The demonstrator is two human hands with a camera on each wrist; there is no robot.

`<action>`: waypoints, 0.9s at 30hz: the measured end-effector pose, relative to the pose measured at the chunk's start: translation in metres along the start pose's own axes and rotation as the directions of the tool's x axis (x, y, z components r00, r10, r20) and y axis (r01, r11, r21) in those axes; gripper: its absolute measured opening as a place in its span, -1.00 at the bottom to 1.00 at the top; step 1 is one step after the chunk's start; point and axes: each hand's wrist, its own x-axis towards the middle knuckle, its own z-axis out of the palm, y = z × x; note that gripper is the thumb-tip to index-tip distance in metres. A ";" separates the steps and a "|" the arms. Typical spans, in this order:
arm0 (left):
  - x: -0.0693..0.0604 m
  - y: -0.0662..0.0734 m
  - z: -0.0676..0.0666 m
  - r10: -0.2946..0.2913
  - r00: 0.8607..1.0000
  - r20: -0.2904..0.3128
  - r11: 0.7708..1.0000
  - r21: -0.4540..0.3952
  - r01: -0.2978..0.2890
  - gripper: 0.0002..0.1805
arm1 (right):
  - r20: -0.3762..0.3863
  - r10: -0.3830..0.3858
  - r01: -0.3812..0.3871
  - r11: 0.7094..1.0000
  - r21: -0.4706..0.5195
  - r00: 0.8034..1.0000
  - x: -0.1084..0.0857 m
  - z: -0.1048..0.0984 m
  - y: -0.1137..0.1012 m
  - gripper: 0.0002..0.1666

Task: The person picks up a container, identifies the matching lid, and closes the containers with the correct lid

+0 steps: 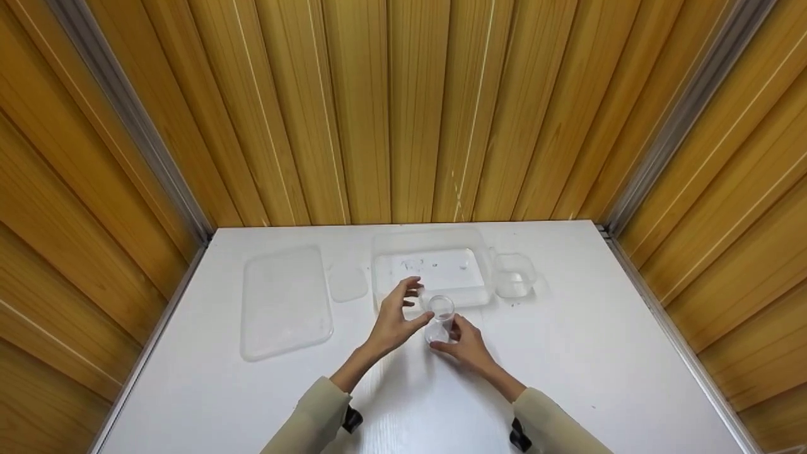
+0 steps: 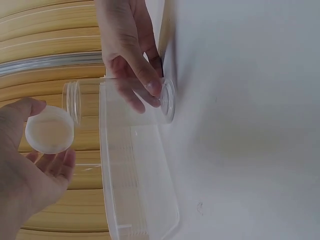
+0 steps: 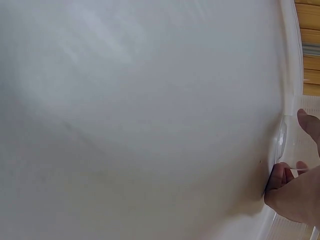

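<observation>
A clear plastic jar (image 2: 90, 102) with a threaded neck stands upright on the white table, its mouth uncovered. My right hand (image 1: 470, 347) holds the jar low down, thumb and fingers around its base. Between the thumb and fingers of my left hand (image 1: 392, 325) is a round translucent screw lid (image 2: 49, 130). In the left wrist view the lid is beside the jar's neck, tilted with its flat face towards the camera. Only part of the right hand and a bit of the jar's base show in the right wrist view.
Behind the hands sits a large clear plastic box (image 1: 429, 238) with small bits visible in its area. A smaller clear container (image 1: 514, 277) stands to its right. To the left lie a large flat lid (image 1: 285, 306) and a small lid (image 1: 348, 284). Wooden panels border the table.
</observation>
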 end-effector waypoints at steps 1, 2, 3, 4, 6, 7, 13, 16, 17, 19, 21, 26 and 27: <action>0.001 0.000 0.001 -0.002 1.000 0.001 1.000 -0.007 0.002 -0.32 | 0.001 -0.001 0.001 1.000 0.001 1.000 0.000 0.000 0.000 -0.26; 0.001 0.000 0.002 0.000 1.000 0.003 1.000 -0.010 0.000 -0.33 | 0.002 -0.003 0.003 1.000 0.000 1.000 0.000 0.000 0.000 -0.26; 0.002 0.000 0.003 0.006 1.000 0.005 1.000 -0.010 -0.006 -0.35 | 0.001 -0.006 0.006 1.000 0.001 1.000 0.000 0.000 0.000 -0.27; 0.003 0.000 0.004 0.012 1.000 0.008 1.000 -0.006 -0.012 -0.37 | -0.001 -0.007 0.007 1.000 0.001 1.000 0.000 0.000 -0.001 -0.28; 0.004 0.000 0.005 0.022 1.000 0.019 0.999 0.022 -0.023 -0.39 | -0.007 -0.011 0.011 1.000 -0.007 1.000 0.000 0.000 -0.001 -0.29; 0.005 0.001 0.006 0.027 0.999 0.024 0.999 0.039 -0.028 -0.40 | -0.011 -0.015 0.015 1.000 -0.006 1.000 0.000 0.000 -0.001 -0.30; 0.009 0.004 0.010 0.012 0.996 0.087 0.994 0.109 -0.022 -0.43 | -0.010 -0.041 0.041 0.999 -0.021 0.999 -0.002 -0.002 0.000 -0.29; 0.011 0.005 0.011 0.012 0.992 0.124 0.989 0.146 -0.030 -0.43 | -0.011 -0.048 0.048 0.998 -0.033 0.999 -0.002 -0.002 0.000 -0.31; 0.012 0.005 0.012 0.016 0.991 0.134 0.986 0.160 -0.038 -0.43 | -0.014 -0.051 0.051 0.998 -0.034 0.999 -0.002 -0.002 0.000 -0.32; 0.013 0.004 0.013 0.021 0.989 0.145 0.981 0.186 -0.048 -0.40 | -0.016 -0.054 0.054 0.998 -0.034 0.998 -0.001 -0.002 0.001 -0.32; 0.014 0.004 0.014 0.023 0.988 0.150 0.977 0.204 -0.054 -0.37 | -0.013 -0.051 0.051 0.998 -0.034 0.999 -0.001 -0.002 0.001 -0.32; 0.015 0.004 0.015 0.007 0.987 0.163 0.979 0.200 -0.040 -0.35 | 0.001 -0.045 0.045 0.998 -0.042 0.999 -0.001 -0.002 0.003 -0.31; 0.016 0.004 0.015 0.000 0.986 0.168 0.980 0.197 -0.034 -0.35 | 0.003 -0.042 0.042 0.998 -0.040 0.999 -0.001 -0.002 0.003 -0.31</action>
